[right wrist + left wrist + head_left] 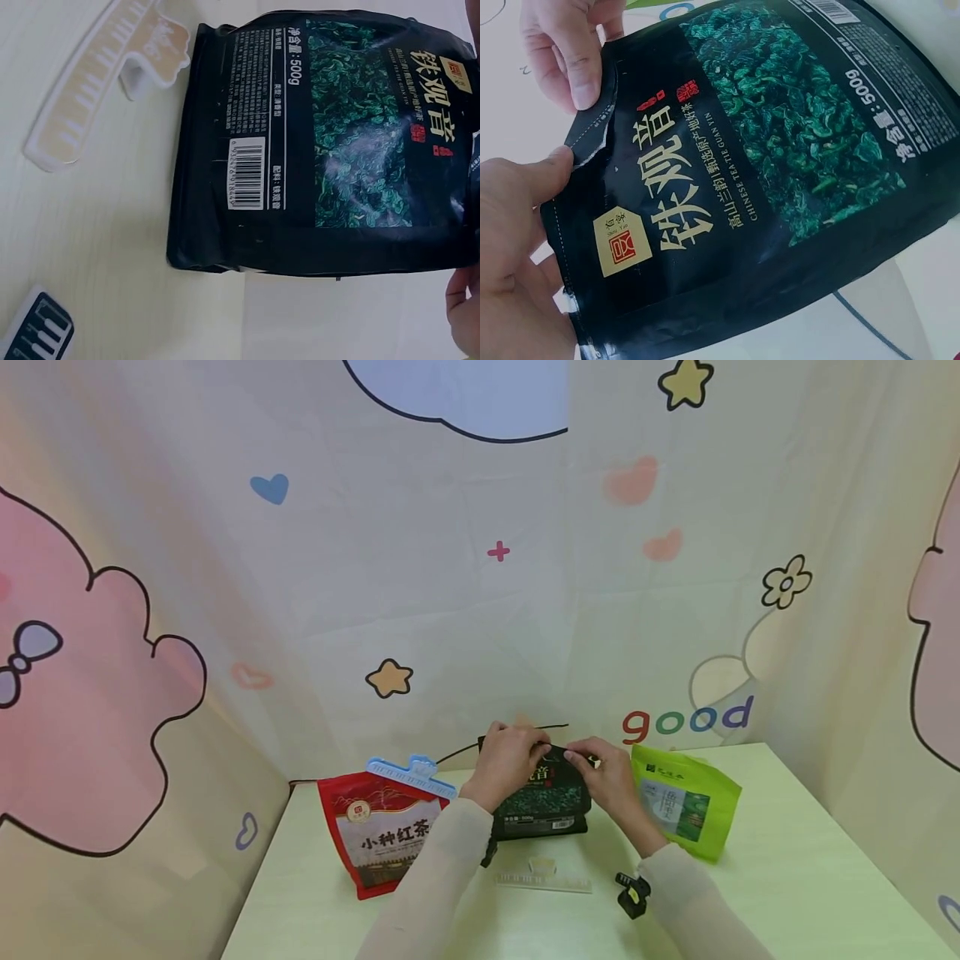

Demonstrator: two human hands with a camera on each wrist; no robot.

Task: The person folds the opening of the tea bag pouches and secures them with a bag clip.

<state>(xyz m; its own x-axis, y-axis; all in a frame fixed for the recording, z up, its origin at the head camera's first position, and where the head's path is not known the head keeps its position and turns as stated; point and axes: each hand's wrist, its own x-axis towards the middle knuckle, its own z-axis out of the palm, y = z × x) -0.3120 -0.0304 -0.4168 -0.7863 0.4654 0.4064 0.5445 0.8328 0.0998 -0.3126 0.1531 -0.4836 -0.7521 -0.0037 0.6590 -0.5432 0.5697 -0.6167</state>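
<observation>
A black tea bag [543, 802] stands upright on the table, its front printed with green leaves and gold characters. My left hand [510, 760] pinches the bag's top edge on one side, thumb in front in the left wrist view. On the other side of that edge, my right hand [609, 777] pinches it between thumb and fingers. Between the two hands the top edge is creased and partly folded over, with a pale torn-looking line. Just in front of the bag lies a cream clip [543, 878] with piano-key markings, also seen in the right wrist view.
To the left stands a red tea bag [382, 835] with a blue clip [412, 774] across its top. A green tea bag [686, 802] is behind my right forearm. A dark piano-key clip [41, 330] lies near the right wrist. A printed cloth backdrop [465, 610] rises behind the table.
</observation>
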